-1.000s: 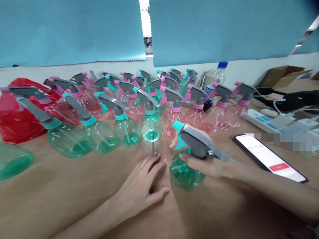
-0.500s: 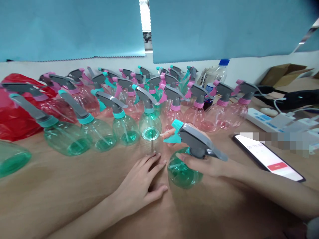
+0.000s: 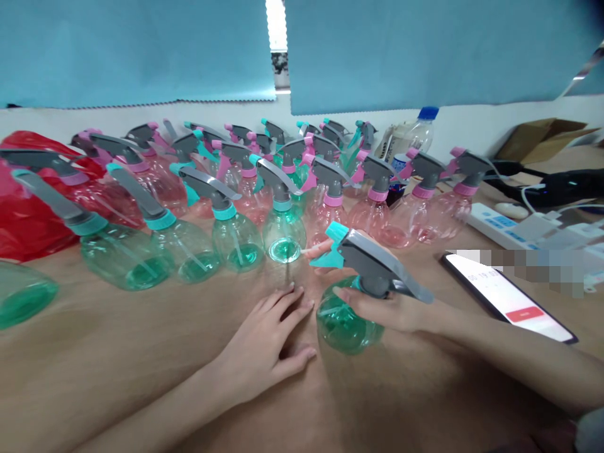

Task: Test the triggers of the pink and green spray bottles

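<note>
My right hand (image 3: 394,309) is wrapped around the upper part of a green spray bottle (image 3: 346,324) with a grey and turquoise trigger head. Green liquid shows in its clear body, and its nozzle points to the left. Fingers behind the trigger head are partly hidden. My left hand (image 3: 271,336) lies palm down on the wooden table (image 3: 155,365), fingers apart, just left of that bottle and holding nothing. Beyond my fingertips stands another green spray bottle (image 3: 284,236), and one more green spray bottle (image 3: 237,242) is to its left.
Pink spray bottles (image 3: 330,217) and more green ones crowd the back in rows. A red plastic bag (image 3: 33,214) sits at the far left. To the right are a phone (image 3: 512,299), a power strip (image 3: 500,223) with plugs, and a cardboard box (image 3: 542,139).
The view has shifted very slightly. Both hands keep their places, the right still around the spray bottle and the left flat on the table.
</note>
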{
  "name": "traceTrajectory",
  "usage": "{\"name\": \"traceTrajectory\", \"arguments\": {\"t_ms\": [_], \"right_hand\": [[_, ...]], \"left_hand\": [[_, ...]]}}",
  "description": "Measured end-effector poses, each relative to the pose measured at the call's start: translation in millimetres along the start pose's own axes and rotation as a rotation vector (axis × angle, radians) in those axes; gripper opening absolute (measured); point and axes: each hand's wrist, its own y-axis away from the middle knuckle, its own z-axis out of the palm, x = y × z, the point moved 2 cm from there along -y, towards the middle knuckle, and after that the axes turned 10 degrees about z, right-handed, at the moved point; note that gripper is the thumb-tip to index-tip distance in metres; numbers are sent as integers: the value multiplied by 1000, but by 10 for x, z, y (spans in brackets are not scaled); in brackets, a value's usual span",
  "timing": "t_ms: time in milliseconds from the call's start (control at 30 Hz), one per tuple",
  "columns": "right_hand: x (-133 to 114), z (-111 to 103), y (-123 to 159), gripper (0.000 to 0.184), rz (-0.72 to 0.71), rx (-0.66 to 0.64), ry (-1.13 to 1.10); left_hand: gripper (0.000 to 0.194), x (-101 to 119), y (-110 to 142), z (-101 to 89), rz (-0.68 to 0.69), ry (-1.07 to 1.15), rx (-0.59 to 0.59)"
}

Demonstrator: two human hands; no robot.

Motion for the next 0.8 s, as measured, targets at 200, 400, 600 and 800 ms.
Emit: {"name": "traceTrajectory", "arguments": {"t_ms": [200, 400, 600, 800], "right_hand": [[-68, -3, -11, 39, 34, 3, 21], [-80, 2, -5, 41, 24, -13, 12], [-60, 3, 10, 40, -3, 39, 50], [-57, 7, 19, 39, -13, 51, 70]], "left_hand": [[59, 16, -16, -4, 1, -39, -34], [60, 13, -14, 4, -2, -30, -35], [59, 15, -10, 8, -4, -32, -44], [59, 22, -21, -3, 2, -39, -52]]}}
